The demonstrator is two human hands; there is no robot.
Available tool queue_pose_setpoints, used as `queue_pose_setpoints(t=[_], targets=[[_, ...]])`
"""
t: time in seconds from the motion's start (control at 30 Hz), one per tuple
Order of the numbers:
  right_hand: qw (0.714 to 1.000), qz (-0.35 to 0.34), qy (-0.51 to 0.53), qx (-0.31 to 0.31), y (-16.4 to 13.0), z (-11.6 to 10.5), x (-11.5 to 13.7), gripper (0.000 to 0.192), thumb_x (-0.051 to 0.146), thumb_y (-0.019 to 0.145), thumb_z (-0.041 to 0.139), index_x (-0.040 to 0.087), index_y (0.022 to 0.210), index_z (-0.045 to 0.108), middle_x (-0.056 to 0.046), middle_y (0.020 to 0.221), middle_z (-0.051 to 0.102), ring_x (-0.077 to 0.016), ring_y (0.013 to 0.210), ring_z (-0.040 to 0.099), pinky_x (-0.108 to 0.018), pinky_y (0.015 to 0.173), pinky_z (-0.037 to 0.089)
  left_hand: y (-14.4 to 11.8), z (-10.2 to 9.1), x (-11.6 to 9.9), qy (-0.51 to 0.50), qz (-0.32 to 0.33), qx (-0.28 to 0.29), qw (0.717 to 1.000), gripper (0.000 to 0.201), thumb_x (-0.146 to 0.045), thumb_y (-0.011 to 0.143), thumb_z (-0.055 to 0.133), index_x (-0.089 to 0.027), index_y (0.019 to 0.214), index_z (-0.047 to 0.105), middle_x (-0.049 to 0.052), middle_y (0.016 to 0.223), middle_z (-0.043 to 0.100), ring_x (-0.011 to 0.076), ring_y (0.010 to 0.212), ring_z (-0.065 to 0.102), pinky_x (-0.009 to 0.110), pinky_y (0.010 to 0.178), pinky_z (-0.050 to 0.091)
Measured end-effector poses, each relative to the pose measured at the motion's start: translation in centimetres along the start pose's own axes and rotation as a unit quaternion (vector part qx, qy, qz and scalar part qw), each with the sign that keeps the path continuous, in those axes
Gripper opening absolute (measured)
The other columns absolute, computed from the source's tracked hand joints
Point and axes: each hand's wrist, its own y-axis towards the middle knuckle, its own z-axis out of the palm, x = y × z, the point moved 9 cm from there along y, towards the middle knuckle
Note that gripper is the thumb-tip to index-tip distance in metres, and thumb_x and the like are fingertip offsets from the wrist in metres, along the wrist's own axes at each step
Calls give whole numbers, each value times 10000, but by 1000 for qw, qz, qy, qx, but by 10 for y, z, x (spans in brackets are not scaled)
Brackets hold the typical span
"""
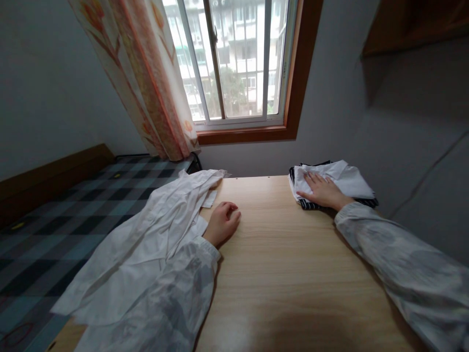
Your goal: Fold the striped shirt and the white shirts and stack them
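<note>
Right hand [324,190]: open, palm flat on the folded white cloth [337,178] at the table's [286,254] far right corner.
Left hand [222,222]: loosely curled, holding nothing, resting on the table just beside the loose white shirt [154,234].
Stack: white cloth on top of a striped garment [311,204].
Shirt: draped over the table's left edge.
Handling: probably light, soft, limp; support folds from beneath, lift by edges.
</note>
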Motion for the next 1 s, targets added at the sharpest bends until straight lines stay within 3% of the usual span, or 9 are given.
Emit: queue_pose_setpoints(t=[0.2,0.37,0.53,0.77,0.87,1.0], targets=[[999,-10,47,-13,-13,-3,12,928,724,1104,326,94,1784,372,-234,1830,376,-413,1705,357,-665,1368,295,-1,1,-1,2,19,-6,1000,72,-248,952,723,-208,1005,750,81,1054,749,231,983,705,382,920,574],[975,-93,162,-118,-63,-13,81,770,600,1160,366,173,1801,352,-168,1846,375,-326,1722,348,-581,1409,277,-1,3,2,1,29,-6,1000,100,-252,953,722,-203,1034,755,121,1176,775,267,1145,735,434,1061,585],[956,-205,204,-50,-105,-4,152,711,578,1159,463,247,1787,421,-149,1830,404,-349,1709,374,-620,1388,318,-1,5,0,18,26,19,999,158,-283,960,729,-195,1086,767,162,1290,780,307,1264,730,482,1145,566],[950,-213,225,-25,-109,-6,158,718,578,1147,497,249,1783,446,-142,1820,410,-369,1701,388,-637,1381,341,-3,11,-12,58,24,90,994,270,-329,937,767,-224,1186,763,144,1345,781,326,1291,725,507,1195,541],[949,-213,231,-25,-109,-7,157,712,565,1142,517,242,1774,462,-141,1816,421,-367,1698,393,-620,1384,344,9,-5,-13,61,1,105,993,340,-402,952,768,-227,1243,758,133,1287,797,314,1211,755,461,1115,583],[949,-214,231,-27,-109,-8,158,704,562,1140,529,254,1770,467,-134,1813,432,-365,1695,400,-625,1385,336,36,-65,-4,92,-30,75,992,471,-512,961,758,-200,1314,738,142,1384,772,321,1273,739,427,1100,580]])
